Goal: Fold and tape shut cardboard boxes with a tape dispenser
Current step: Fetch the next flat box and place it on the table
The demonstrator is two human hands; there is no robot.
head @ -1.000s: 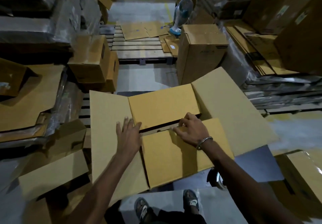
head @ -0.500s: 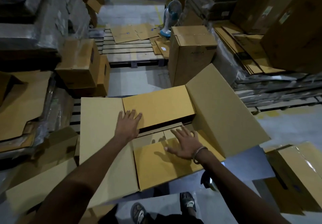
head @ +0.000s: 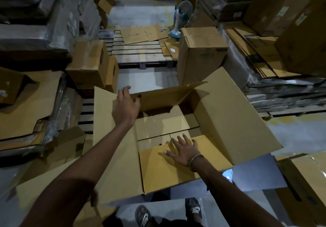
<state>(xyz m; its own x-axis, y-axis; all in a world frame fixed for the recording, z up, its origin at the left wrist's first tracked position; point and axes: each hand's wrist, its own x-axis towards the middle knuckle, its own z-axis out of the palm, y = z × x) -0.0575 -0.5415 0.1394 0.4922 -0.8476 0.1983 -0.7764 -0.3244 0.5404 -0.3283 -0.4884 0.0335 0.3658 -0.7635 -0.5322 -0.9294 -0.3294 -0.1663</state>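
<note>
The far flap (head: 164, 97), flat a moment ago, now stands lifted, gripped by the left hand (head: 126, 107); the right hand (head: 183, 150), open, presses the near flap (head: 169, 172). The box (head: 229, 117) on the floor is reopened, folding unfinished.

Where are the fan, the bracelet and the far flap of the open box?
fan (head: 183, 13), head view, on its grille.
bracelet (head: 195, 157), head view, on the band at the right wrist.
far flap (head: 164, 97), head view, mid-panel.

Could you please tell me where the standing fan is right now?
In the head view, the fan stands on the floor at the far end, upper centre-right, just behind the tall closed carton and beside the pallet strewn with flattened cardboard.
</note>
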